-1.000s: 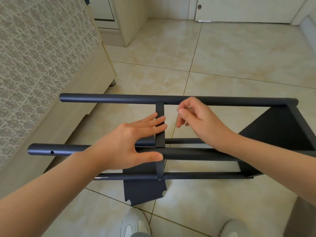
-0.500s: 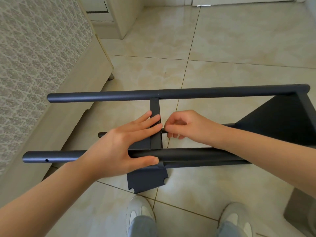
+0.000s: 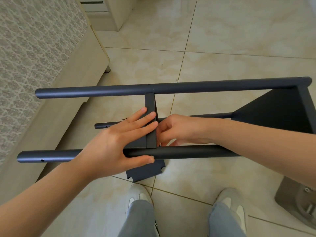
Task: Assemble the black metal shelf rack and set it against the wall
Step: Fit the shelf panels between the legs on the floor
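Observation:
The black metal rack lies on its side on the tiled floor, its far pole (image 3: 205, 87) and near pole (image 3: 188, 153) running left to right. A middle shelf panel (image 3: 150, 103) stands on edge between them, and an end shelf (image 3: 277, 113) closes the right side. My left hand (image 3: 116, 142) presses straight fingers on the middle shelf's edge, thumb along the near pole. My right hand (image 3: 181, 129) reaches between the poles with fingers curled against that edge. Whatever they pinch is hidden.
A patterned bed (image 3: 42, 48) with a beige base runs along the left, close to the pole ends. A pale cabinet (image 3: 109, 14) stands at the back. A grey object (image 3: 297, 199) sits at the lower right, and my shoes (image 3: 136, 194) are just behind the rack.
My right hand has dropped from above the poles into the gap beside the middle shelf's edge. The view has tilted down. My left hand stays pressed on the shelf.

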A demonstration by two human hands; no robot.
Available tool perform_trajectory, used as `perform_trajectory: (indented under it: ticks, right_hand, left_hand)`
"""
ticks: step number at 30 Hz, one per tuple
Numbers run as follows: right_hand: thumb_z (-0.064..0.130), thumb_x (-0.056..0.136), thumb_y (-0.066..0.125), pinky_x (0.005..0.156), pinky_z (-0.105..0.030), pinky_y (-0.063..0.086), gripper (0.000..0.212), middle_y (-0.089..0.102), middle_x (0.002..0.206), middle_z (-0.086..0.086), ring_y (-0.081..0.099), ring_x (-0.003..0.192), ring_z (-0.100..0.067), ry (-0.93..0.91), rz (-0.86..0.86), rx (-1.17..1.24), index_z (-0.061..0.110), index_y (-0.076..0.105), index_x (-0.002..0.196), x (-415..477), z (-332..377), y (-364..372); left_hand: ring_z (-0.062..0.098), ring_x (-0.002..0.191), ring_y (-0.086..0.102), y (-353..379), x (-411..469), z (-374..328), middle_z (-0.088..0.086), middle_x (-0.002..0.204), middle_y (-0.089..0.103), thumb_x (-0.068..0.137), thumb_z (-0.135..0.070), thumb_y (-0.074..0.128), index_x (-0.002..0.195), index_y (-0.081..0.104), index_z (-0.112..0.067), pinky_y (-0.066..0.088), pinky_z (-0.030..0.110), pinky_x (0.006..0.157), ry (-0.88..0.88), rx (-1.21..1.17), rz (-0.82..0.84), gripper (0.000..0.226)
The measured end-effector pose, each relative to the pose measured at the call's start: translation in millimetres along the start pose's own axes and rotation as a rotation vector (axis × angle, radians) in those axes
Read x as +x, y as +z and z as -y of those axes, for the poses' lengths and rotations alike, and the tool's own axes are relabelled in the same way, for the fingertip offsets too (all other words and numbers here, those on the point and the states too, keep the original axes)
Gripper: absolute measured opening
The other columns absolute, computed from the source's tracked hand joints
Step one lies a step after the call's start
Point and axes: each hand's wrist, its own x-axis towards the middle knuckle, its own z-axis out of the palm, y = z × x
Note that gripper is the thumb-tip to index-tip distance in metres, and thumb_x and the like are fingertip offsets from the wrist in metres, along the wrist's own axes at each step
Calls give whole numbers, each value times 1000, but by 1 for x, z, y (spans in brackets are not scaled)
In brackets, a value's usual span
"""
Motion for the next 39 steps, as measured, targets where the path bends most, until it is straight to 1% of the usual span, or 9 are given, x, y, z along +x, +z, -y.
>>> perform_trajectory:
  ticks: [5, 12, 16, 21, 24, 27, 30, 34, 39]
  right_hand:
    - [14, 92, 63, 93, -38, 55, 23, 72, 106, -15, 68, 92, -19, 55, 66, 3, 2, 69, 110, 2, -4, 3]
    - [14, 94, 63, 92, -37, 54, 30, 68, 104, -15, 63, 94, -21, 107, 150, 145, -4, 64, 117, 4, -7, 2]
    - [13, 94, 62, 96, -41, 52, 33, 66, 110, -17, 60, 98, -23, 139, 180, 178, -5, 61, 122, 6, -6, 0]
    - [9, 97, 57, 81, -27, 56, 35, 64, 120, -20, 65, 98, -20, 157, 232, 290, -9, 57, 128, 6, -10, -2]
    - [11, 98, 55, 88, -29, 55, 37, 61, 129, -24, 63, 104, -23, 169, 242, 273, -9, 55, 130, 8, -10, -2]
    - [17, 99, 55, 97, -34, 52, 32, 69, 118, -16, 66, 104, -23, 197, 259, 215, -2, 63, 124, 8, -9, 1]
    - [22, 100, 54, 106, -42, 47, 34, 69, 120, -15, 65, 111, -25, 203, 242, 132, 1, 63, 125, 9, -8, 5]
    - [23, 98, 57, 107, -46, 46, 36, 66, 123, -17, 63, 117, -30, 197, 246, 131, 1, 62, 127, 9, -9, 7]
    - [18, 95, 61, 100, -40, 52, 34, 63, 127, -21, 65, 102, -23, 161, 248, 200, -3, 64, 123, 9, -10, 0]
  left_hand:
    - [16, 151, 26, 5, -7, 1, -3, 157, 40, 87, -57, 62, 146, 47, -17, 31, 31, 117, 67, 85, -22, 73]
    - [19, 151, 29, 6, -7, 1, 0, 158, 40, 88, -53, 64, 147, 46, -13, 33, 41, 118, 76, 51, -3, 74]
    - [19, 150, 29, 5, -6, 0, 1, 157, 40, 87, -53, 64, 146, 46, -11, 33, 40, 118, 70, 46, 1, 74]
    - [18, 151, 28, 6, -6, -2, 1, 157, 40, 87, -52, 64, 146, 47, -11, 32, 37, 120, 66, 46, 6, 74]
    - [18, 151, 28, 5, -7, -1, 1, 157, 40, 87, -52, 64, 146, 46, -11, 33, 38, 119, 64, 47, 3, 74]
    - [17, 151, 28, 6, -6, -1, 1, 158, 40, 88, -52, 64, 147, 46, -12, 32, 36, 119, 70, 44, -4, 74]
    - [17, 151, 28, 7, -7, -1, -1, 158, 39, 88, -53, 65, 147, 46, -13, 34, 39, 119, 72, 45, -1, 74]
    - [17, 151, 28, 8, -10, -1, -2, 159, 38, 88, -53, 65, 148, 45, -15, 41, 48, 114, 66, 35, -2, 74]
    - [16, 151, 27, 8, -8, 0, -3, 159, 39, 88, -53, 65, 148, 46, -16, 39, 42, 116, 66, 25, -12, 73]
